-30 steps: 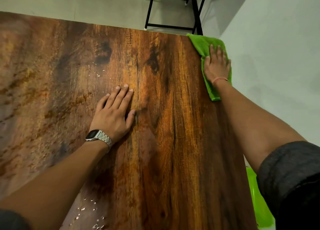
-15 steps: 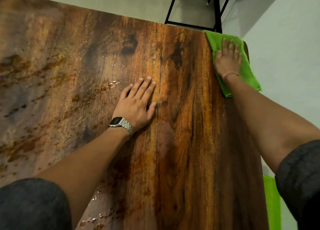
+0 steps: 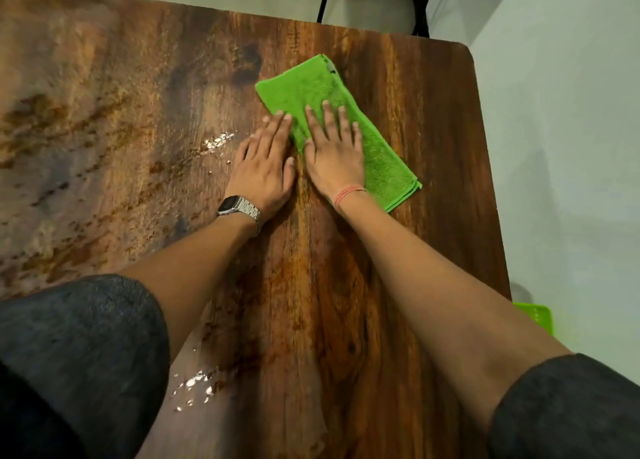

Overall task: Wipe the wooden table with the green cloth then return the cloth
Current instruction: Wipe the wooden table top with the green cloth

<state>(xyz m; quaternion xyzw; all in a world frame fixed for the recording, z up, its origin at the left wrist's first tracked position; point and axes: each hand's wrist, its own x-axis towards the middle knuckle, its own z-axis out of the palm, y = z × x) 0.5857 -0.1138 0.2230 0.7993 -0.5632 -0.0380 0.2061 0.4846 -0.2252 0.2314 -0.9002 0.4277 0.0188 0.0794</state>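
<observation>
A: Green terry, folded into a long pad: the green cloth (image 3: 332,112) lies flat on the wooden surface (image 3: 398,285), toward its far right part, set on a slant with one end pointing far-left and the other near-right.

B: And why is the right hand (image 3: 334,157) placed like that?

A: It is spread open, palm down, fingers apart, pressing on the near-left side of the cloth. Nothing is pinched; the flat palm looks meant to push the pad along while keeping the fold together.

B: The left hand (image 3: 265,171)?

A: Also open and flat, fingers close together, resting on bare wood just beside the right one. Its fingertips reach the cloth's left edge. I'd judge it a brace for the lean forward.

B: What of the surface itself?

A: Dark brown with streaky grain and a rounded far-right corner. It looks smooth and a bit glossy. Bright wet-looking droplets (image 3: 216,143) sit just left of the left hand, and a second scatter (image 3: 195,387) lies near the left sleeve (image 3: 79,354).

B: So wiping isn't finished?

A: I'd say not; those patches look untouched. A bright green thing (image 3: 535,316) shows below the right edge, cut off from view.
</observation>
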